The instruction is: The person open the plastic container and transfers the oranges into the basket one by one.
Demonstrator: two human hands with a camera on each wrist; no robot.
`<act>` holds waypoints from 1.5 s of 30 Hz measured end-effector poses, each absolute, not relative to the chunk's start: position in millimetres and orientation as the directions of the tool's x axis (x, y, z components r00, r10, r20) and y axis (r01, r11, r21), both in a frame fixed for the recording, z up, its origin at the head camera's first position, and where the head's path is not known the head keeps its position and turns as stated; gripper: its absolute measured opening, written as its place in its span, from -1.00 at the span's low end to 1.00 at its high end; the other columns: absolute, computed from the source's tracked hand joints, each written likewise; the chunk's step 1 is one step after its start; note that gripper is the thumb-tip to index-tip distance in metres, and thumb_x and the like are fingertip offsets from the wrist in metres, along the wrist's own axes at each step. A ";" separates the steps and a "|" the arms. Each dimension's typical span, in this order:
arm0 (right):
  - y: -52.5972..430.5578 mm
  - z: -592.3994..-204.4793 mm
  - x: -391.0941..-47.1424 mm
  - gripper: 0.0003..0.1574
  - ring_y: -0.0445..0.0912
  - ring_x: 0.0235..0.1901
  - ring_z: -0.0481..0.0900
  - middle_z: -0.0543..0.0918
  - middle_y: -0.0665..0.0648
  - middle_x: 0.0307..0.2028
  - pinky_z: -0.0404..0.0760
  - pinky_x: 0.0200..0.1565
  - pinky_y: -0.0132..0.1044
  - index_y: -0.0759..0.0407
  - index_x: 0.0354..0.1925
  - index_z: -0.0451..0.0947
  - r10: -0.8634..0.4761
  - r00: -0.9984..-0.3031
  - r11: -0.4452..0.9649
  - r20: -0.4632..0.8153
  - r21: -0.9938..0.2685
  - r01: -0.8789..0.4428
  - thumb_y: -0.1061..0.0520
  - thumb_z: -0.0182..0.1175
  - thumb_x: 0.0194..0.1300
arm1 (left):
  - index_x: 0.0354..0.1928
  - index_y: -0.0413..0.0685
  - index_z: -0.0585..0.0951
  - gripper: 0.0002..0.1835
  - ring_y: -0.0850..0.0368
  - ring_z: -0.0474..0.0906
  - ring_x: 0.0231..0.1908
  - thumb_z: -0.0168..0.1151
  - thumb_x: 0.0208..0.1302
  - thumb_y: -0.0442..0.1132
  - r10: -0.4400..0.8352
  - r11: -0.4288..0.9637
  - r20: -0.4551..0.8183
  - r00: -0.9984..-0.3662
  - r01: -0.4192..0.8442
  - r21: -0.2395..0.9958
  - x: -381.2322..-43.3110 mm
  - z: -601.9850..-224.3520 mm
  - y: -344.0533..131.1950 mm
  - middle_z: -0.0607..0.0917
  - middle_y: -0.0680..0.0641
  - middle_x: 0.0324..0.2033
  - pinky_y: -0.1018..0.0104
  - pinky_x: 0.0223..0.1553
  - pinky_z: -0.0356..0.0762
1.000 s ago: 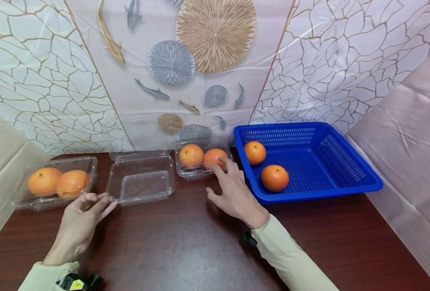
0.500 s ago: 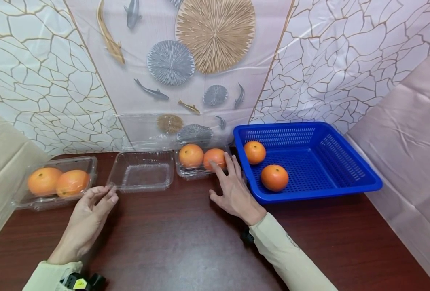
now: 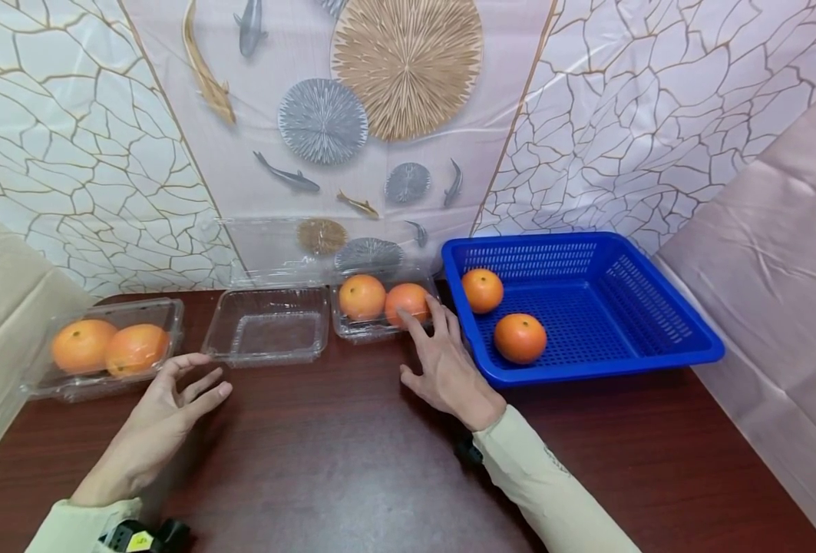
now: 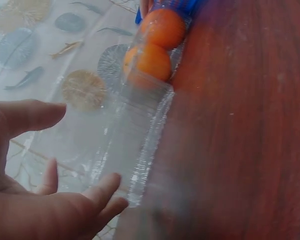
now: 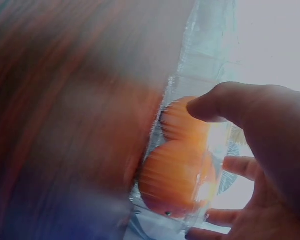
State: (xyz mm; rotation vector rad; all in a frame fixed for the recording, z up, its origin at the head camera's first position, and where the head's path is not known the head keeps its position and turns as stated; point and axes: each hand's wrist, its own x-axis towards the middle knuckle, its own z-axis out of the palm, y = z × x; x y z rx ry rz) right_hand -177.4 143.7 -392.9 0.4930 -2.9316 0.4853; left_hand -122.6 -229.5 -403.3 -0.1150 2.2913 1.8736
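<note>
The left hand [image 3: 150, 432] is near the worktop's left edge, its fingers loosely bent and apart, holding nothing. Its fingertips are close to the near left corner of a clear box [image 3: 265, 358] with a raised lid; whether they touch it I cannot tell.

The right hand [image 3: 449, 375] reaches toward the worktop's back edge, fingers spread wide over the front and right side of a second box [image 3: 359, 332]. Contact is unclear. That box holds two oranges [image 3: 362, 297], side by side.

Near the back left corner of the worktop [image 3: 325, 461], a third box [image 3: 131, 310] holds two more oranges. Toward the back right corner, a blue basket [image 3: 615, 367] has two loose oranges along its left side. A patterned sheet [image 3: 408, 69] hangs behind.
</note>
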 end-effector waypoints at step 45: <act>146.9 -401.1 -188.9 -0.01 0.33 0.48 0.21 0.07 0.52 0.52 0.38 0.46 0.18 0.37 0.55 0.06 -0.176 -0.938 0.764 0.298 -0.559 -0.321 0.09 0.31 0.37 | 0.50 -0.27 0.24 -0.28 -0.27 0.09 0.55 0.23 0.44 -0.13 0.120 0.668 0.057 -0.991 0.123 0.734 -159.5 -372.4 -46.3 0.14 -0.39 0.53 -0.17 0.53 0.25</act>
